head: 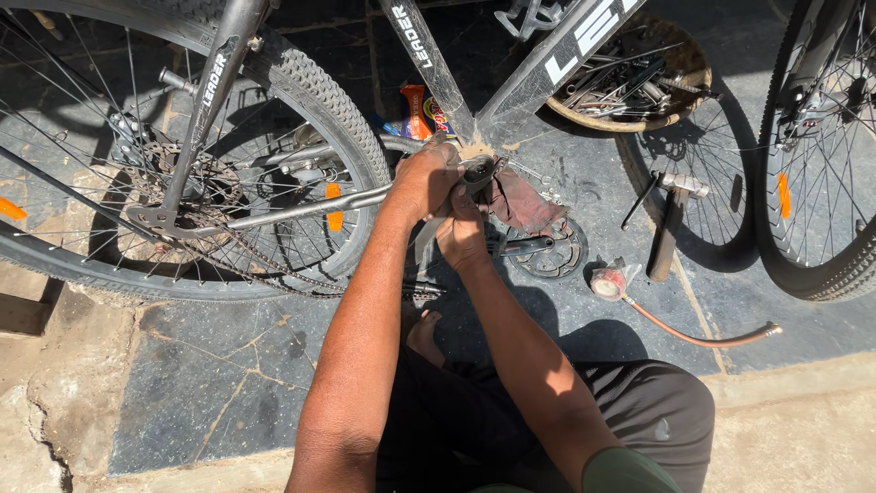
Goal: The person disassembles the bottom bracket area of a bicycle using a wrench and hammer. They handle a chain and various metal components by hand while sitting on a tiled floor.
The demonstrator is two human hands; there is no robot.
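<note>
On my far left the rear wheel of the grey bicycle stands on the dark stone floor, its knobby tyre and disc rotor in the sun, the chain sagging along the lower run toward me. Moving right, my left hand is clenched over the bottom bracket area where the 2 frame tubes meet, gripping something there that I cannot make out under my fingers. Just below and touching it, my right hand is closed around what looks like a dark tool or crank arm, beside a reddish rag draped over the part. The chainring lies just right of my hands, low by the floor. Further right a hammer rests on the stone, then a small roll with an orange hose trailing off, and a round basket of tools behind. I judge I am working the crank fitting at the bracket, loosening or seating it; the next move calls for a firm brace with the left and a steady turn from the right without slipping onto the chainring teeth. A 2nd bicycle wheel stands at the far right.
</note>
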